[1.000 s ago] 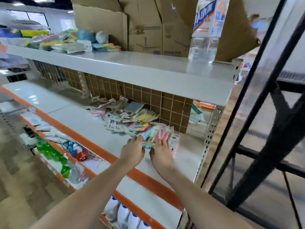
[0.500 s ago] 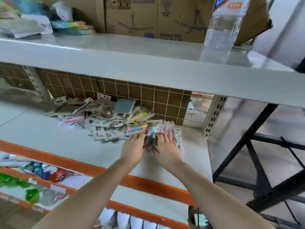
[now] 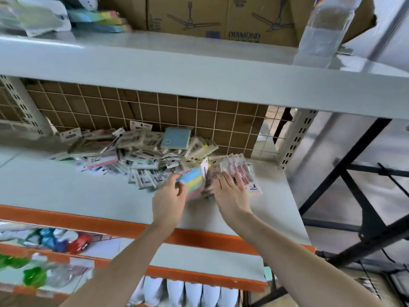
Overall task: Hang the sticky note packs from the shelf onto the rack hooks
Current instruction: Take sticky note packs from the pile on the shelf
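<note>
Pastel pack (image 3: 194,181) was gripped by the left hand (image 3: 169,199); right hand (image 3: 230,193) lay flat; nothing hung yet, pile (image 3: 141,156) remained.

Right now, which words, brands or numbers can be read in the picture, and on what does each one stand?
"DIAMOND": on the brown cardboard box with fan drawings, top shelf.
Label of the clear plastic bottle: cut off, unreadable.
Header cards of the sticky note packs: too blurred to read.
</note>
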A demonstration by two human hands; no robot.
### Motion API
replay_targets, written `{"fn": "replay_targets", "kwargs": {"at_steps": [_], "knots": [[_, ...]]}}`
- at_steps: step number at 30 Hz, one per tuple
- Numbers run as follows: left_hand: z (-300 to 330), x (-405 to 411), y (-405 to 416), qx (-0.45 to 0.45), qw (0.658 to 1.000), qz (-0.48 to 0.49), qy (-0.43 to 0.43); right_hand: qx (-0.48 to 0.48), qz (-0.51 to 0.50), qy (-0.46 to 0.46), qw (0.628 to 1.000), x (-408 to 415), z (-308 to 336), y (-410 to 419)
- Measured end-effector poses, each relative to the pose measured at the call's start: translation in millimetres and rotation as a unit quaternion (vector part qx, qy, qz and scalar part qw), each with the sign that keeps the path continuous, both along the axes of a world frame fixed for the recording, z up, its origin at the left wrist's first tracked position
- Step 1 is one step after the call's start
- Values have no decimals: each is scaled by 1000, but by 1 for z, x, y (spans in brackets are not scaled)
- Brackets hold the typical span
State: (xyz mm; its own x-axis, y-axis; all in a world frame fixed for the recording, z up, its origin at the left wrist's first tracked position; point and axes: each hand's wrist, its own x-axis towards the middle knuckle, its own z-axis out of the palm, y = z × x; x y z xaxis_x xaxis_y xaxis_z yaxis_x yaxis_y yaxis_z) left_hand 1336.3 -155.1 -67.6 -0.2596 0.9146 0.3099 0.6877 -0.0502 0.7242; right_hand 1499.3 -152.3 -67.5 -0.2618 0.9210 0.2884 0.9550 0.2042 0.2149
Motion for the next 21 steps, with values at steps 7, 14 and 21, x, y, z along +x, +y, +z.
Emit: {"fn": "replay_targets", "kwargs": {"at_steps": [7, 14, 21], "knots": [[-1, -22, -3, -130, 903, 0, -411, 92, 55, -27, 994, -2, 11, -5], [-6, -30, -17, -148, 842, -4, -519, 86, 46, 103, 990, 25, 23, -23], [2, -16, -17, -189, 773, -73, -601, 1, -150, 576, 803, 36, 36, -32]]}}
